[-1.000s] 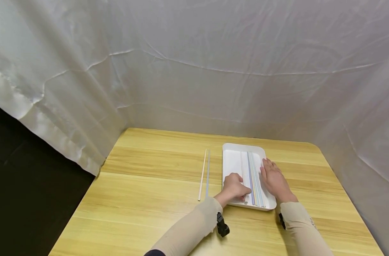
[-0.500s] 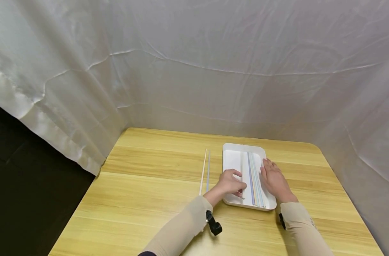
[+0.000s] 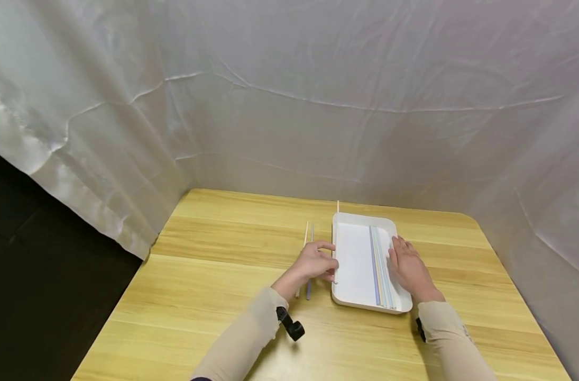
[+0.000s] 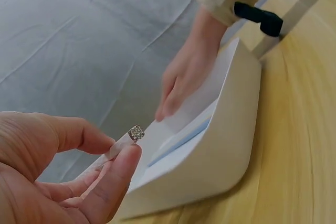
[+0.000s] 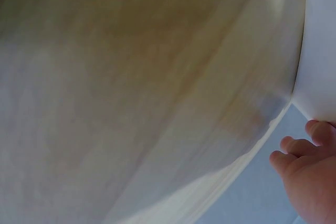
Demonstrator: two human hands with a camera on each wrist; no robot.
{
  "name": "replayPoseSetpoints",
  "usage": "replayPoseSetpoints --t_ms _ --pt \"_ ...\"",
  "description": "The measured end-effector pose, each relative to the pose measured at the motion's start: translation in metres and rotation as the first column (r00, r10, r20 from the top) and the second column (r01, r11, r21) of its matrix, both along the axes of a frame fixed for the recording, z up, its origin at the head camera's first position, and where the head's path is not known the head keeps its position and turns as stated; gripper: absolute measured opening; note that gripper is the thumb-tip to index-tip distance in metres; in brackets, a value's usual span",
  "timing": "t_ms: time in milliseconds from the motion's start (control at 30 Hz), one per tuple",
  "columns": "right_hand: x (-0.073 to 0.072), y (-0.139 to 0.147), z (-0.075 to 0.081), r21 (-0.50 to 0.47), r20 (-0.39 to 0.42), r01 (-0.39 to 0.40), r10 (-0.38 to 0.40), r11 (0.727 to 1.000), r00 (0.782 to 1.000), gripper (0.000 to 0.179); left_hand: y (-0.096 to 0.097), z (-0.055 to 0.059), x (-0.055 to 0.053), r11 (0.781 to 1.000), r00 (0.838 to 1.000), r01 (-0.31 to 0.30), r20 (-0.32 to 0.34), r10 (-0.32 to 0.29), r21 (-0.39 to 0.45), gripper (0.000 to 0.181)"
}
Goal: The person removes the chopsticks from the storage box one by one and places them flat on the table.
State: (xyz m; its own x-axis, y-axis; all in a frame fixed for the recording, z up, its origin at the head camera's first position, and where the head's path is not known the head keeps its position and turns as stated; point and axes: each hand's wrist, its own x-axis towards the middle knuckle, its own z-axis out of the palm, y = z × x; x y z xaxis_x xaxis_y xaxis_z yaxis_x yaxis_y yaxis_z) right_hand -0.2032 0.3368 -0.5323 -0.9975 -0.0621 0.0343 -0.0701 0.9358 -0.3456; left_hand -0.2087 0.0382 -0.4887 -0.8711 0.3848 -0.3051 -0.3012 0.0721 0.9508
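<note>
Between thumb and fingers, my left hand (image 3: 315, 262) pinches a pale chopstick (image 3: 338, 225) near its end, over the left rim of a white tray (image 3: 356, 304). In the left wrist view, the chopstick's end (image 4: 136, 132) has a silver, sparkling cap. My right hand (image 3: 410, 269) rests against the tray's right side, fingers straight and together. Several pastel chopsticks (image 3: 377, 264) in blue, yellow and mint lie side by side in the right half of the tray. To the left on the table, a cream chopstick (image 3: 305, 233) and a blue one (image 3: 309, 290) lie partly behind my left hand.
A wooden table (image 3: 213, 296) carries everything. White cloth (image 3: 289, 132) hangs along its back and sides. Dark floor (image 3: 42, 296) shows beyond the left edge. A black wrist camera (image 3: 291, 324) sits on the left sleeve.
My left hand has moved left from inside the tray to its left rim, bringing the pale chopstick along. The right hand has stayed in place.
</note>
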Motion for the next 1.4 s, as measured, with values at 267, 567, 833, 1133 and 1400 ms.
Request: replayPoseSetpoints --t_ms 267,567,833,1133,1400 --pt "-0.001 0.001 0.000 0.002 0.003 0.008 -0.008 1.000 1.000 0.063 -0.028 -0.003 0.001 0.999 1.000 -0.012 -0.027 0.011 -0.035 0.056" --pt "0.000 0.000 0.000 0.004 0.009 0.006 -0.006 1.000 1.000 0.065 -0.050 -0.011 0.005 0.996 0.999 -0.024 -0.041 0.020 -0.086 0.056" --pt "0.000 0.000 0.001 0.000 0.016 0.005 -0.005 1.000 1.000 0.064 -0.066 -0.017 0.005 0.986 0.997 -0.040 -0.068 0.029 -0.165 0.056" --pt "0.001 0.000 0.000 0.003 0.002 0.001 -0.001 1.000 1.000 0.063 -0.080 -0.027 0.007 0.972 0.996 -0.049 -0.080 0.031 -0.229 0.053" --pt "0.000 0.000 0.001 -0.008 0.008 -0.001 0.001 1.000 1.000 0.063 -0.086 -0.032 0.012 0.960 0.995 -0.051 -0.098 0.025 -0.275 0.054"
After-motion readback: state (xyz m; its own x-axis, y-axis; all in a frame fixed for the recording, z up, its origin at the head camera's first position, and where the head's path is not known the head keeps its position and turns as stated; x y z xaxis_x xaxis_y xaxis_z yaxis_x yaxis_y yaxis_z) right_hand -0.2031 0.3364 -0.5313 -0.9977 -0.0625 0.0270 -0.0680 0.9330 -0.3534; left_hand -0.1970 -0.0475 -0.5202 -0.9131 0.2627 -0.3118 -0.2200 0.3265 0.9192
